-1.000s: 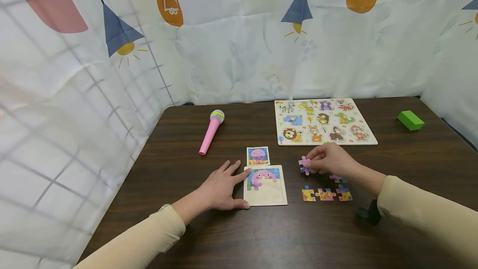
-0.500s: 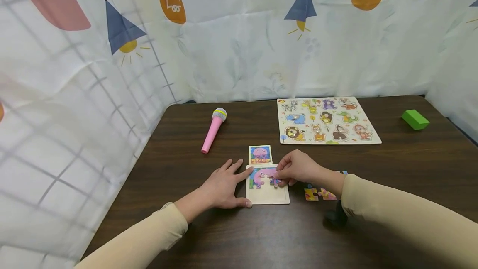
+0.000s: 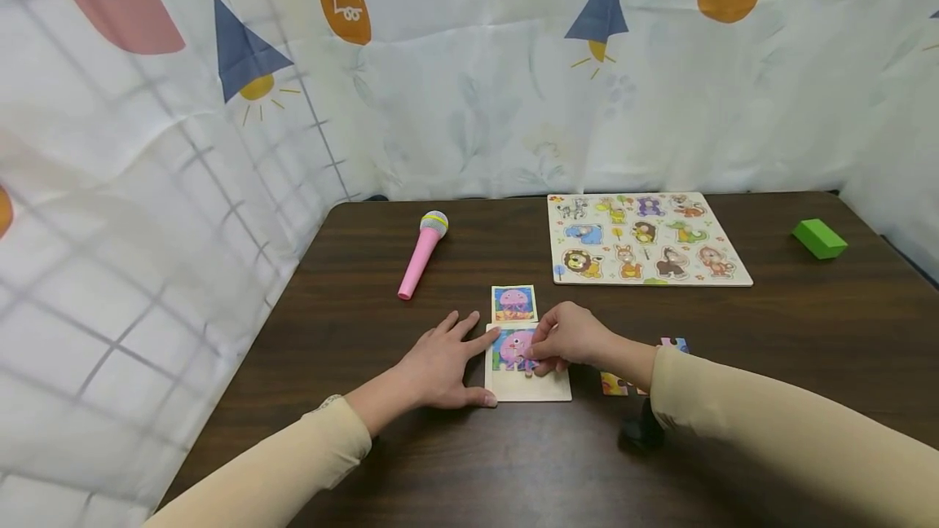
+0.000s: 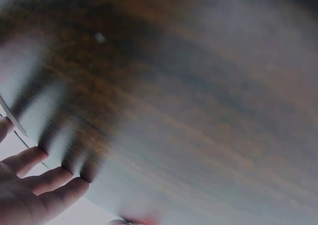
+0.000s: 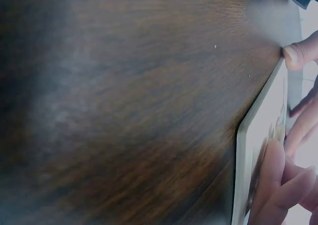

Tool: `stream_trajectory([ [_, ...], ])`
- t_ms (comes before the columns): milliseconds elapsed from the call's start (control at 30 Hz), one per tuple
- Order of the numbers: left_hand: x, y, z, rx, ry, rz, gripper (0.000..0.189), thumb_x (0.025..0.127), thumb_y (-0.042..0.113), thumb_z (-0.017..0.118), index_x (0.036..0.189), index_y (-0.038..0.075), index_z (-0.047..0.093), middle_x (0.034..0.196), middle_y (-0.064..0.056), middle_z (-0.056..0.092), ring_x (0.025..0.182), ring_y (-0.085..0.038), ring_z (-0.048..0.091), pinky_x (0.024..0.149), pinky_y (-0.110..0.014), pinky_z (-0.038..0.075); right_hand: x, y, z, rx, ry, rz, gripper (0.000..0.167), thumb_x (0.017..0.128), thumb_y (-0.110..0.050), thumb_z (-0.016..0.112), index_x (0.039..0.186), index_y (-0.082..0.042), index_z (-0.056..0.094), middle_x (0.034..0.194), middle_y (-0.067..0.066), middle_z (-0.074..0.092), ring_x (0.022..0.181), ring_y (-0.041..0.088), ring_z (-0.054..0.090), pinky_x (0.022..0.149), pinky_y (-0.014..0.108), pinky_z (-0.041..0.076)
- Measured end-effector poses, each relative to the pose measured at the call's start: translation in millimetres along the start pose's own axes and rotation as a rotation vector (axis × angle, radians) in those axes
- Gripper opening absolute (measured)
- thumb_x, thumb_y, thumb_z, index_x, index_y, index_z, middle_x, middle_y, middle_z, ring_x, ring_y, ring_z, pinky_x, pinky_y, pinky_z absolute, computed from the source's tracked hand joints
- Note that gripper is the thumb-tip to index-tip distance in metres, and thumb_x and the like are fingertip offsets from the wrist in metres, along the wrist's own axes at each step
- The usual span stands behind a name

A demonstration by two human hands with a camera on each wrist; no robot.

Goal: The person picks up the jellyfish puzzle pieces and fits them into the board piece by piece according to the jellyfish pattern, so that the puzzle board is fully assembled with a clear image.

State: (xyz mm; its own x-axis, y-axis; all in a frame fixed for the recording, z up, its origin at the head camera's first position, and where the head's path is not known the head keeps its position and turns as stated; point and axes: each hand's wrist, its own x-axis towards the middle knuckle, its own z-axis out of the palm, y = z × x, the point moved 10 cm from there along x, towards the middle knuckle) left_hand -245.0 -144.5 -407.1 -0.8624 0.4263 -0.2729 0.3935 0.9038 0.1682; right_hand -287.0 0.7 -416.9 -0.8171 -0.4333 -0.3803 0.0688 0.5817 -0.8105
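Observation:
A small square jigsaw tray (image 3: 526,391) lies on the dark table, its upper part filled with pink jellyfish pieces. My left hand (image 3: 440,363) rests spread at its left side, index fingertip on the upper left corner and thumb at the lower left. Over the right half of the tray, my right hand (image 3: 574,337) pinches a pink and blue jigsaw piece (image 3: 526,366), partly covered by the fingers, beside the placed pieces. In the right wrist view these fingers (image 5: 273,170) are close over the tray surface. A jellyfish picture card (image 3: 514,305) touches the tray's top edge.
Several loose jigsaw pieces (image 3: 613,384) lie right of the tray, partly hidden by the right forearm. Farther back are a pink toy microphone (image 3: 420,261), an animal puzzle board (image 3: 623,239) and a green block (image 3: 819,239). A patterned curtain (image 3: 469,104) hangs behind the table.
My right hand has carried the jigsaw piece left from beside the loose pieces onto the tray, then slightly farther left against the placed pieces. My left hand stays at the tray's left edge.

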Motion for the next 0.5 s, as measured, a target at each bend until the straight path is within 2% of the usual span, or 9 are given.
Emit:
stream_trajectory([
  [333, 0.5, -0.3, 1.1, 0.018, 0.001, -0.002, 0.092, 0.082, 0.069, 0.072, 0.159, 0.029, 0.039, 0.167, -0.015, 0.031, 0.152, -0.049, 0.028, 0.115, -0.062, 0.038, 2.7, -6.0, 3.5, -0.112, -0.005, 0.031, 0.018, 0.089, -0.013, 0.079, 0.077, -0.004, 0.071, 0.061, 0.006, 0.072, 0.049, 0.007, 0.064, 0.048, 0.019, 0.047],
  [500, 0.6, -0.7, 1.9, 0.019, 0.001, -0.004, 0.093, 0.082, 0.069, 0.072, 0.159, 0.029, 0.040, 0.167, -0.015, 0.031, 0.152, -0.049, 0.028, 0.115, -0.062, 0.038, 5.1, -11.1, 3.0, -0.212, 0.004, 0.004, 0.021, 0.088, -0.015, 0.081, 0.072, -0.007, 0.070, 0.057, 0.003, 0.070, 0.046, 0.007, 0.060, 0.048, 0.020, 0.048],
])
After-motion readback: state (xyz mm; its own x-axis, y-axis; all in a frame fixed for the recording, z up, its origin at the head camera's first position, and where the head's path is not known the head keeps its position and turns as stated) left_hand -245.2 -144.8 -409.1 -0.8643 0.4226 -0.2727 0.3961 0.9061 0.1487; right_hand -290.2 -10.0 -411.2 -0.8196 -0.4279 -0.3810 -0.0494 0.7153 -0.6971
